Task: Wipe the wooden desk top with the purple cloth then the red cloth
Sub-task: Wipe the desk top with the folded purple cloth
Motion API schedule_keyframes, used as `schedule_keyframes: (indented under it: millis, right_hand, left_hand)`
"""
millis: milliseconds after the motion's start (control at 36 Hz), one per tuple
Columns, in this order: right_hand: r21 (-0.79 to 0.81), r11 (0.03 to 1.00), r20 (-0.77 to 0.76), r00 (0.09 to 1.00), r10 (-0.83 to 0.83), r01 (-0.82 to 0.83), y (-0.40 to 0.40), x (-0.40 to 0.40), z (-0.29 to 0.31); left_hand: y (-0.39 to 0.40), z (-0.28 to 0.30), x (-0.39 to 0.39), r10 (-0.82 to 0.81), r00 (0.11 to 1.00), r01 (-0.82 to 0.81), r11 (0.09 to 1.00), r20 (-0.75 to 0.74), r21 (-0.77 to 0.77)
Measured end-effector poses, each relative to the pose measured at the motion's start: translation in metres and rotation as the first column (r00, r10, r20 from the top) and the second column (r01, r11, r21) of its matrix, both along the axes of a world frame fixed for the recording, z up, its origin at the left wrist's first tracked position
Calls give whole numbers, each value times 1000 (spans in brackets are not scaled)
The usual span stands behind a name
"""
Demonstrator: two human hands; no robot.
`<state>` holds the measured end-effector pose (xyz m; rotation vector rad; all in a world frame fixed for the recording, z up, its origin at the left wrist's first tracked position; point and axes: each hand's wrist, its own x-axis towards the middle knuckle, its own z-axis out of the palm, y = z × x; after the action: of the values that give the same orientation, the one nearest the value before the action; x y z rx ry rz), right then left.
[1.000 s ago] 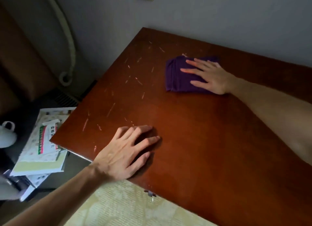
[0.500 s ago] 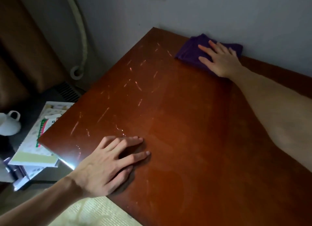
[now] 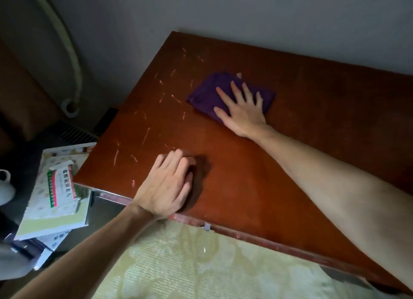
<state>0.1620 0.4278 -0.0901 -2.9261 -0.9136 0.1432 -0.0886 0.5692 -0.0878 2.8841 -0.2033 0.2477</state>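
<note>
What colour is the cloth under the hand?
Dark purple. The cloth lies flat under the right hand on the desk, seen in the head view.

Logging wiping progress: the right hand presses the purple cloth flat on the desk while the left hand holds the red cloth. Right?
Not quite. In the head view the left hand rests bare on the wooden desk; no red cloth shows. The right hand does press the purple cloth flat.

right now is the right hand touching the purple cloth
Touching. The head view shows the right hand pressed flat on the purple cloth, fingers spread across it, palm covering its near edge, no gap visible.
</note>
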Motion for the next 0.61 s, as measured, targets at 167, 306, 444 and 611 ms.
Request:
schedule_keyframes:
  millis: [167, 306, 444, 611]
  right_hand:
    - [11, 1000, 31, 1000, 2, -2, 6, -130, -2]
    - [-18, 999, 34, 998, 50, -50, 1, -215, -5]
    - [-5, 980, 93, 975, 201, -201, -7, -251, -13]
    - [-37, 910, 21, 910, 413, -412, -7, -195, -1]
  left_hand:
    - [0, -1, -7, 82, 976, -68, 995, 200, -77]
    - [21, 4, -19, 188, 956, -135, 963, 226, -233]
    - [65, 10, -30, 49, 988, -36, 995, 145, -93]
    - [101, 8, -23, -83, 996, 83, 994, 8, 66]
